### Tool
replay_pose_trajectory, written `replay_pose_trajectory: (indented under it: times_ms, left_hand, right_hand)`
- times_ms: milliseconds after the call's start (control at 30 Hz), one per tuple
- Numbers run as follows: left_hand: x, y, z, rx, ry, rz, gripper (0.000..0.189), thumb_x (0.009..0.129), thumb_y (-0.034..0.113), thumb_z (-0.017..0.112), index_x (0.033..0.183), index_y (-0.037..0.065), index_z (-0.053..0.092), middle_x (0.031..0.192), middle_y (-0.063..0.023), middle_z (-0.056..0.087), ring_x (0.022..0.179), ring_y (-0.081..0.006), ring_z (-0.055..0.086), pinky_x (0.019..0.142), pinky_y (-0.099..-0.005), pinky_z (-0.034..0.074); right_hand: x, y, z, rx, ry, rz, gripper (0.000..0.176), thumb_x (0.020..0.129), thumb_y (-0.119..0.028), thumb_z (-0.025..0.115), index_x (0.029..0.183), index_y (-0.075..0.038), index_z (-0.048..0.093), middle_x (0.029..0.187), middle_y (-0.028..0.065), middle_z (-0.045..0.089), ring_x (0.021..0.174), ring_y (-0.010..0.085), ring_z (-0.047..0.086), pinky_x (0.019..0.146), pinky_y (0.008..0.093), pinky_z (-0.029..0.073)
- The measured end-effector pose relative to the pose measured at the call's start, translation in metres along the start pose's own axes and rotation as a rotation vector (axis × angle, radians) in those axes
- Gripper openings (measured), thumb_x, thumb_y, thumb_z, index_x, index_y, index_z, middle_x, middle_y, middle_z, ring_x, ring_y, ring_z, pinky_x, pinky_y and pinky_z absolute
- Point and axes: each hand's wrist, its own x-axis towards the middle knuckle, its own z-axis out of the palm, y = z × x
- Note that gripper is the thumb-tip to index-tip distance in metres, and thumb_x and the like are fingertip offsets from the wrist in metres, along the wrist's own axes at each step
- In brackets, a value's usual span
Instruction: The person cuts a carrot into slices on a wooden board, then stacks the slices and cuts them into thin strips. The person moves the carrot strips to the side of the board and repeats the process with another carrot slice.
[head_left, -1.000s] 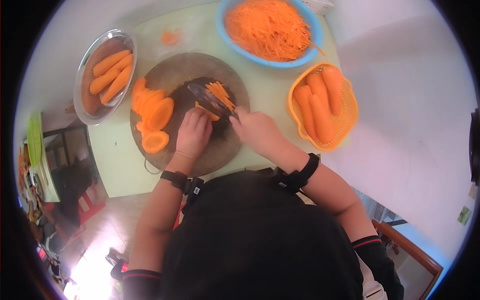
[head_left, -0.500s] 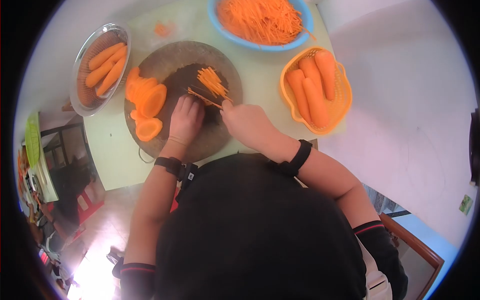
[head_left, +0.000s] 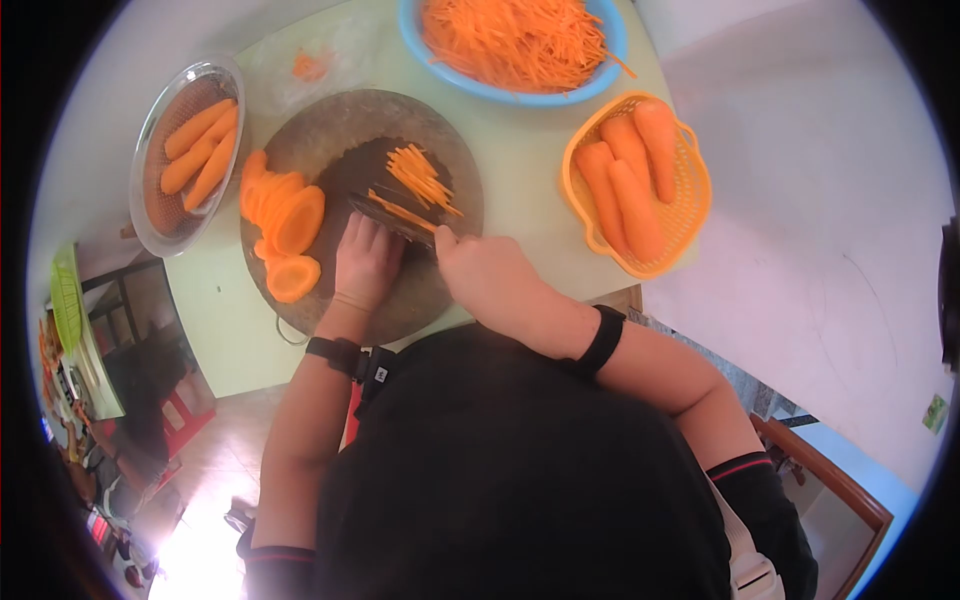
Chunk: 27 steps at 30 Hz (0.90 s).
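Note:
My right hand [head_left: 490,280] is closed on the handle of a knife [head_left: 395,218], whose dark blade lies across the round chopping board [head_left: 420,120]. Strips of carrot cling along the blade. Against the near side of the blade, my left hand [head_left: 366,262] presses down with its fingers bent together; whatever lies under the fingertips is hidden. Just beyond the knife is a small pile of thin carrot sticks [head_left: 420,178]. Overlapping carrot slices [head_left: 298,222] spread along the board's left side, with a round one [head_left: 293,278] at the near end.
A blue basin [head_left: 412,55] heaped with shredded carrot [head_left: 510,45] stands at the back. To the right, a yellow basket [head_left: 690,215] holds several whole carrots [head_left: 635,205]; a clear oval basket [head_left: 145,205] on the left holds more. Orange scraps [head_left: 310,67] lie behind the board.
The knife has tilted, showing more of its blade face, and its tip has moved slightly left. My left hand stays beside it. The whole view has shifted a little.

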Motion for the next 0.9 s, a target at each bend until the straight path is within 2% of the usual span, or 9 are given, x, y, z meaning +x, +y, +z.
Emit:
replay_pose_trajectory:
  times_ms: [100, 233, 333, 400, 500, 533, 600, 867, 900]
  left_hand:
    - [-0.001, -0.001, 0.001, -0.006, -0.021, -0.022, 0.036, 0.069, 0.001, 0.075, 0.103, 0.0, 0.064, 0.105, -0.0143, 0.06, 0.1, -0.0364, 0.059, 0.083, -0.0416, 0.054]
    - [0.0, 0.0, 0.001, -0.005, -0.027, -0.025, 0.032, 0.069, 0.001, 0.075, 0.098, 0.001, 0.064, 0.102, -0.014, 0.06, 0.097, -0.0357, 0.059, 0.081, -0.0422, 0.054]
    - [0.003, 0.001, 0.0, 0.004, 0.01, -0.016, 0.026, 0.07, -0.001, 0.073, 0.094, 0.001, 0.063, 0.098, -0.0134, 0.059, 0.094, -0.0344, 0.059, 0.078, -0.0412, 0.054]
    - [0.004, 0.002, 0.0, 0.001, 0.049, 0.019, 0.022, 0.072, -0.001, 0.07, 0.092, 0.002, 0.062, 0.096, -0.012, 0.059, 0.089, -0.0319, 0.06, 0.075, -0.0395, 0.053]
    - [0.009, 0.005, -0.002, -0.058, 0.087, 0.027, 0.022, 0.072, -0.002, 0.07, 0.092, 0.001, 0.062, 0.096, -0.0117, 0.059, 0.091, -0.0308, 0.061, 0.077, -0.0387, 0.053]
    - [0.01, 0.005, -0.003, -0.056, 0.09, 0.028, 0.022, 0.072, -0.002, 0.07, 0.092, 0.001, 0.062, 0.096, -0.0117, 0.059, 0.091, -0.0308, 0.061, 0.077, -0.0387, 0.053]
    - [0.009, 0.007, -0.005, -0.068, 0.072, -0.003, 0.021, 0.074, -0.006, 0.071, 0.091, 0.0, 0.061, 0.096, -0.012, 0.06, 0.094, -0.0307, 0.061, 0.077, -0.0382, 0.054]
    - [0.004, 0.003, -0.002, -0.023, 0.058, 0.011, 0.02, 0.073, -0.004, 0.071, 0.09, 0.0, 0.061, 0.095, -0.0135, 0.059, 0.093, -0.0329, 0.06, 0.076, -0.0389, 0.053]
    - [0.004, 0.003, -0.002, -0.023, 0.05, 0.003, 0.02, 0.072, -0.003, 0.071, 0.09, 0.0, 0.061, 0.094, -0.0138, 0.058, 0.092, -0.0332, 0.059, 0.075, -0.0391, 0.053]
  right_hand:
    - [0.006, -0.005, -0.008, 0.015, -0.077, 0.039, 0.016, 0.082, -0.005, 0.056, 0.094, 0.004, 0.053, 0.064, 0.0164, 0.064, 0.061, 0.0328, 0.066, 0.052, 0.0407, 0.052]
    - [0.021, -0.006, -0.003, 0.05, -0.02, 0.02, 0.018, 0.081, -0.005, 0.056, 0.095, 0.005, 0.053, 0.065, 0.0176, 0.064, 0.062, 0.0338, 0.067, 0.054, 0.0422, 0.053]
    - [0.026, -0.001, 0.006, 0.043, -0.013, 0.006, 0.017, 0.086, -0.008, 0.056, 0.097, 0.005, 0.055, 0.066, 0.0181, 0.065, 0.063, 0.035, 0.067, 0.055, 0.044, 0.053]
    - [0.027, 0.006, 0.011, 0.067, -0.047, 0.11, 0.018, 0.093, -0.016, 0.053, 0.097, 0.001, 0.056, 0.067, 0.0203, 0.064, 0.066, 0.0385, 0.066, 0.059, 0.0477, 0.052]
    - [0.027, 0.025, 0.005, 0.201, 0.064, 0.227, 0.023, 0.098, -0.024, 0.051, 0.095, -0.002, 0.055, 0.067, 0.0221, 0.062, 0.067, 0.0422, 0.064, 0.061, 0.0512, 0.05]
    - [0.024, 0.026, 0.001, 0.239, 0.035, 0.261, 0.025, 0.098, -0.026, 0.052, 0.094, -0.002, 0.054, 0.065, 0.0228, 0.06, 0.067, 0.0447, 0.062, 0.062, 0.0536, 0.048]
    - [0.016, 0.024, -0.003, 0.192, 0.023, 0.209, 0.024, 0.098, -0.026, 0.052, 0.094, -0.002, 0.054, 0.064, 0.0219, 0.06, 0.064, 0.0438, 0.061, 0.06, 0.0528, 0.048]
    - [0.004, 0.01, -0.005, -0.031, -0.015, 0.004, 0.019, 0.096, -0.02, 0.052, 0.091, -0.001, 0.053, 0.059, 0.0149, 0.06, 0.054, 0.0349, 0.062, 0.05, 0.0446, 0.049]
    - [0.004, 0.007, -0.008, -0.047, -0.039, 0.01, 0.014, 0.09, -0.013, 0.054, 0.093, 0.001, 0.054, 0.062, 0.0156, 0.063, 0.058, 0.0334, 0.065, 0.053, 0.043, 0.052]
